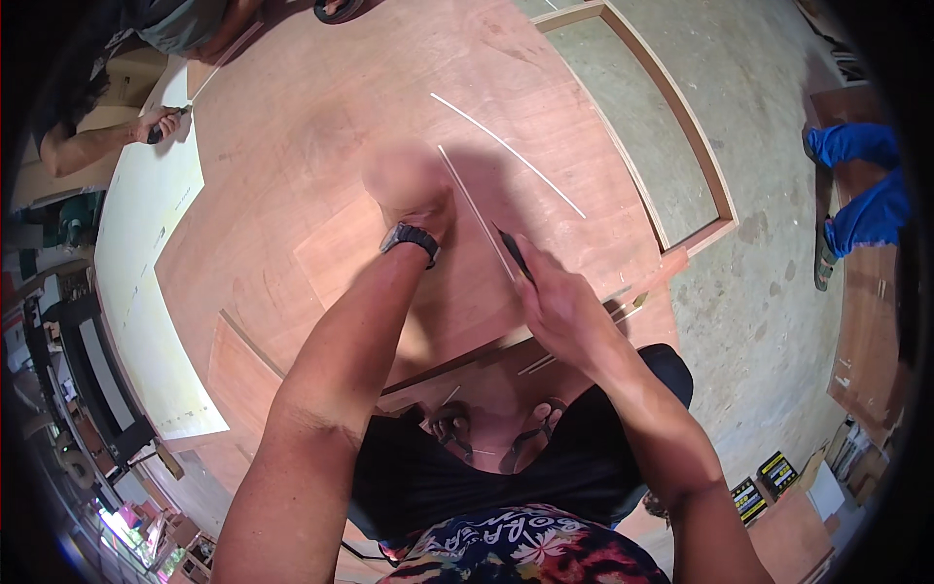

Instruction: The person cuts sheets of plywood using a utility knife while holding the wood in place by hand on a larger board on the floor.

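Observation:
My right hand [562, 304] is closed round a black-handled utility knife [512, 251], its tip pointing forward beside a thin white strip [472, 209]. That strip lies on a large reddish plywood sheet [321, 127], its near end by my right fingers. On the plywood to its left rests my left hand [409, 183], with a dark watch [411, 239] on the wrist. The left fingers are smeared and cannot be made out. Farther off to the right, a second white strip [511, 151] lies slanting, touched by neither hand.
A wooden frame [681, 97] stands at the plywood's far right, on the concrete floor [749, 273]. At the upper left another person's hand [161, 124] grips a dark tool over a white sheet [146, 224]. A person in blue trousers [861, 200] is on the right; boxes [776, 474] sit lower right.

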{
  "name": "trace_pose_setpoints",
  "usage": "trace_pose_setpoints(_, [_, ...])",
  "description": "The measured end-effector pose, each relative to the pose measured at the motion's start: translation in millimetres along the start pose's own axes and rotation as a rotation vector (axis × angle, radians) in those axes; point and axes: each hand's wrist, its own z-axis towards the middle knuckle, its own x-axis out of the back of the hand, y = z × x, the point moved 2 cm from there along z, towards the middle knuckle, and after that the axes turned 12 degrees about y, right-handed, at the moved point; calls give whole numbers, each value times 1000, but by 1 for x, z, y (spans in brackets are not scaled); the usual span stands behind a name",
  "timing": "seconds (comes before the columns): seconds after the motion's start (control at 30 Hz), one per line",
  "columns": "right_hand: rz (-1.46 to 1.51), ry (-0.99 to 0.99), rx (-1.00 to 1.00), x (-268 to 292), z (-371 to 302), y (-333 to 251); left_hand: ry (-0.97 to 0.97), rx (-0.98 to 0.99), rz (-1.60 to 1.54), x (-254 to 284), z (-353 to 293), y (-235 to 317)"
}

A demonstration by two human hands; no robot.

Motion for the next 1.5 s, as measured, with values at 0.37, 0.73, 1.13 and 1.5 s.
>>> trace_pose_setpoints(0.37, [-38, 40, -47, -19, -25, 29, 14, -7, -56, 0, -1, -5])
trace_pose_setpoints(0.73, [-336, 172, -377, 36, -9, 27, -37, -190, -173, 28, -53, -26])
trace_pose_setpoints(1.13, [-8, 80, -270, 10, 15, 29, -256, 349, -502, 120, -121, -27])
trace_pose_setpoints(1.5, [-55, -160, -329, -30, 10, -13, -53, 1143, -437, 153, -150, -120])
